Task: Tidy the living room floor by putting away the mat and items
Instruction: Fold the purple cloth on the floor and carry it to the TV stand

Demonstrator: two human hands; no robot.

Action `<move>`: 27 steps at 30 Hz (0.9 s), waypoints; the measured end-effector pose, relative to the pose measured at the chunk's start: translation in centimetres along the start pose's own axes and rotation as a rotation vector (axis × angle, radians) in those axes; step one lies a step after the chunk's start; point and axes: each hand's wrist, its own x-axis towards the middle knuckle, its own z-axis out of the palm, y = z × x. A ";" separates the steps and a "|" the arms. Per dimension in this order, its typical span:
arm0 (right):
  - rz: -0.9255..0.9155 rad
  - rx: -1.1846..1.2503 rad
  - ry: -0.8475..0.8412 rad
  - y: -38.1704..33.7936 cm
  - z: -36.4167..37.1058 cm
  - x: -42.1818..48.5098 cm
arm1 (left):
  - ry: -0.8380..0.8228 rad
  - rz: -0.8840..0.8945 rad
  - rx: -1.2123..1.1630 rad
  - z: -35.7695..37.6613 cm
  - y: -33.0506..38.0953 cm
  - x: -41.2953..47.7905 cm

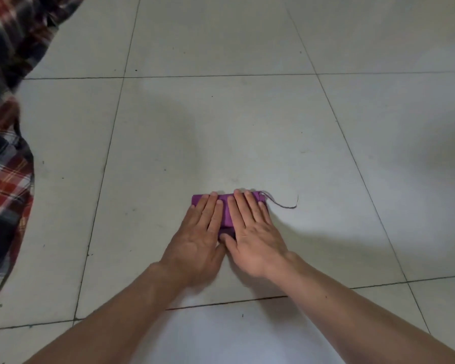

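Tiled floor [221, 114], plaid blanket [5, 179] upper left, purple cloth [226, 210] lying left-right, we are pressing left hand [195, 243], right hand [258, 240] flat on it.

Dim, soft indoor light, faint shadows on the tiled floor [221, 127], edges wide-angle bent.

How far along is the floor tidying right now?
Done: the purple cloth is folded small. In hand: the left hand and right hand press it flat on the floor. Left: putting it away, and the plaid fabric lying at the left edge.
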 end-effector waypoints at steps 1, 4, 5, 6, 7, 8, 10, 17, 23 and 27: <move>0.016 -0.003 -0.001 0.1 -0.4 1.1 | -0.012 -0.015 -0.003 -0.4 -0.7 1.0; 0.036 -0.010 -0.029 0.6 -1.5 4.9 | -0.040 -0.036 0.004 -1.3 -2.6 4.4; 0.038 -0.016 -0.031 0.8 -1.7 6.1 | -0.038 -0.043 0.006 -1.6 -3.2 5.5; 0.041 -0.026 -0.027 1.0 -2.0 7.1 | -0.041 -0.054 0.010 -1.9 -3.7 6.4; 0.045 -0.033 -0.022 1.3 -2.2 8.1 | -0.049 -0.063 0.014 -2.1 -4.2 7.3; 0.049 -0.036 -0.018 1.5 -2.3 9.1 | -0.058 -0.072 0.016 -2.3 -4.6 8.2; 0.057 -0.034 -0.017 1.8 -2.5 10.7 | -0.073 -0.088 0.013 -3.0 -5.3 9.9; 0.093 -0.018 -0.024 3.2 -4.0 16.1 | -0.125 -0.118 0.044 -5.6 -7.2 15.3; 0.079 -0.014 -0.003 3.8 -4.5 17.8 | -0.157 -0.139 0.040 -6.4 -7.8 16.9; 0.068 -0.002 0.000 3.9 -4.7 17.7 | -0.173 -0.142 0.062 -6.7 -7.5 16.8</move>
